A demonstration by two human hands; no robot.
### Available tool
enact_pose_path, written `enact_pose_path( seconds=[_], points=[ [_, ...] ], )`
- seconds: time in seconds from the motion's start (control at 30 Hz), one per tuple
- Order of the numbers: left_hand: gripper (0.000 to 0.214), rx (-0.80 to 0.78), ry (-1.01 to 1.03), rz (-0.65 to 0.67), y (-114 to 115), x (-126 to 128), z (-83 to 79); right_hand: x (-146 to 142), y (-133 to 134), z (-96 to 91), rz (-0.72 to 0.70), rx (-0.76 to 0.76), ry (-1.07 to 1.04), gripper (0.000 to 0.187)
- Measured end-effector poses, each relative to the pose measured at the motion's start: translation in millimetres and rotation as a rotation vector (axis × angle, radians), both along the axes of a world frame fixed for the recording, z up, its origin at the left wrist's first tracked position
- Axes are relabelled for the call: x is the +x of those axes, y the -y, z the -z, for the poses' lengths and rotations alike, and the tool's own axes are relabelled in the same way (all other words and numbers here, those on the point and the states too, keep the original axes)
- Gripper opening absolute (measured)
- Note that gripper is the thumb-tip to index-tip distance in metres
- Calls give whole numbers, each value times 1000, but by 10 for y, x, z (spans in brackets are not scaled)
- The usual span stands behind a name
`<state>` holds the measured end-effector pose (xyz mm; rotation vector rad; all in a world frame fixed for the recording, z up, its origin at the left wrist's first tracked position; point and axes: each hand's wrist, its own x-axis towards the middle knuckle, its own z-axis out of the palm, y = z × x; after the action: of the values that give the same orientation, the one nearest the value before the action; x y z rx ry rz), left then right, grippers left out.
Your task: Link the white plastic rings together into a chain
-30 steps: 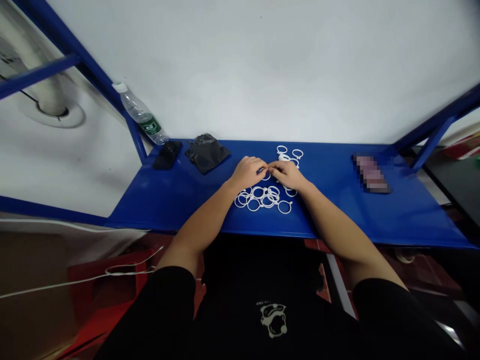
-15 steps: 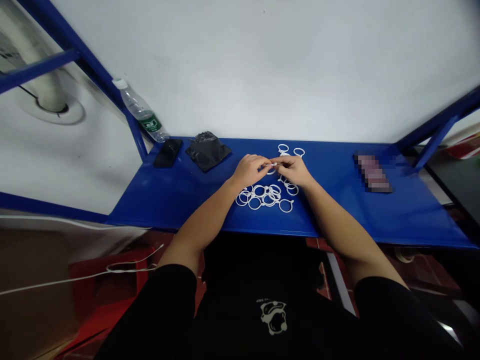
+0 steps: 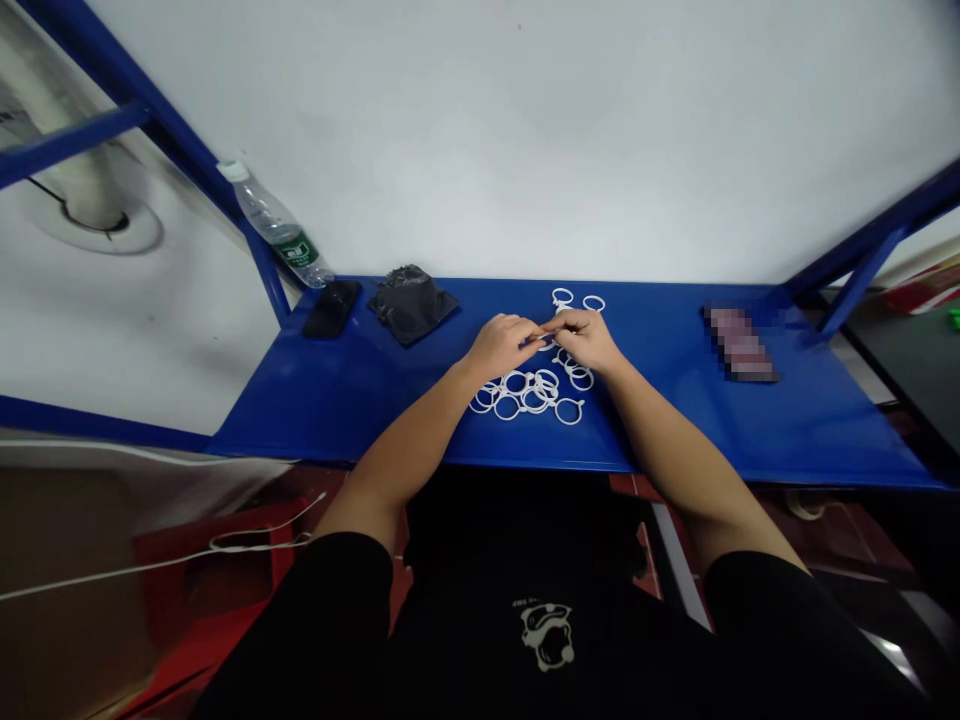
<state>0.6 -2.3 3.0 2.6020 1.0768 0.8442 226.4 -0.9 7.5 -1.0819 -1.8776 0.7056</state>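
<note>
My left hand (image 3: 502, 345) and my right hand (image 3: 589, 338) meet over the middle of a blue shelf (image 3: 360, 400). Both are closed in a pinch on one white plastic ring (image 3: 550, 337) held between their fingertips. Just below the hands lies a pile of several white rings (image 3: 529, 392) on the shelf. Two more white rings (image 3: 577, 300) lie behind the hands, near the white wall.
A black phone (image 3: 331, 307) and a crumpled black bag (image 3: 411, 300) lie at the shelf's back left. A water bottle (image 3: 277, 228) leans against the blue frame post. A blurred flat object (image 3: 737, 343) sits to the right. Red crate and white cable lie below left.
Both hands have lifted slightly and moved toward the wall, with the ring now held up between the fingertips. The pile of rings has not moved.
</note>
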Motion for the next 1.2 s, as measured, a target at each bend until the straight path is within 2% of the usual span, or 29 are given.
enact_pose_path(
  seconds=[0.37, 0.53, 0.67, 0.77, 0.9, 0.97, 1.07, 1.2],
  points=[
    [3, -30, 33, -51, -3, 13, 2, -16, 12, -21, 20, 26, 54, 36],
    [15, 17, 128, -128, -53, -57, 9, 60, -58, 23, 146, 117, 155, 40],
    [19, -52, 128, -137, -87, -89, 27, 207, -138, 12, 182, 152, 307, 38],
    [14, -94, 45, -69, -90, -73, 51, 331, -137, -55, 124, 151, 370, 38],
    [13, -106, 8, -14, -85, -51, 79, 412, -104, -103, -141, -3, 454, 35],
    [12, -114, 15, -10, -88, -56, 85, 394, -100, -81, -221, -63, 529, 29],
    [13, -122, 18, -6, -95, -70, 90, 318, -101, -36, -206, -22, 610, 20],
    [20, -121, 20, 2, -96, -75, 93, 186, -67, -29, -39, 100, 556, 12]
  ],
)
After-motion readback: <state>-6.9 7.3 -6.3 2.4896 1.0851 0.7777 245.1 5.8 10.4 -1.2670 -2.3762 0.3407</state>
